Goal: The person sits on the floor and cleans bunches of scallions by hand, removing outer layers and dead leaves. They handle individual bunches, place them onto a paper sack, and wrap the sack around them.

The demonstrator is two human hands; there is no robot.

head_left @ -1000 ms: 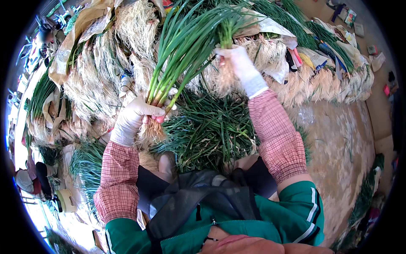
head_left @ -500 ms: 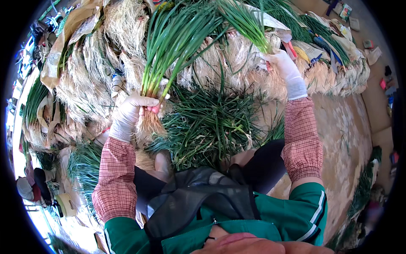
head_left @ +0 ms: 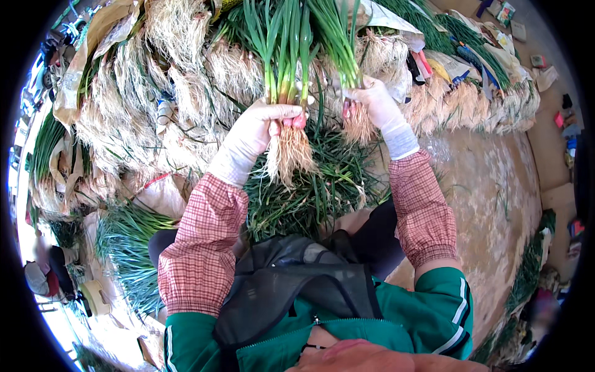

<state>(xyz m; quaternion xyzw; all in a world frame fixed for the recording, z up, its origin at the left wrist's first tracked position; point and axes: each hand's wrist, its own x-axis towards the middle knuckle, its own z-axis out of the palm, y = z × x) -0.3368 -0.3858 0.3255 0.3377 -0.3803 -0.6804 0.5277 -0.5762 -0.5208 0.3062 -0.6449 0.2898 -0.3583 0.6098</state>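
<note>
Left hand (head_left: pixel 263 127), white-gloved, has its grip closed around a bundle of green onions (head_left: pixel 286 80), roots dangling below the fist, stalks upright. Right hand (head_left: pixel 372 99) clamps a smaller bunch (head_left: pixel 347 62) just beside it, apart. Both hang over a heap of green trimmings (head_left: pixel 322 186). Rooted onions are piled behind. Far right, small flat colourful packages (head_left: pixel 505 12) lie on the floor (head_left: pixel 483 186).

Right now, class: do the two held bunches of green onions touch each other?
Apart. The head view shows a gap between the left hand's bunch and the right hand's bunch.
</note>
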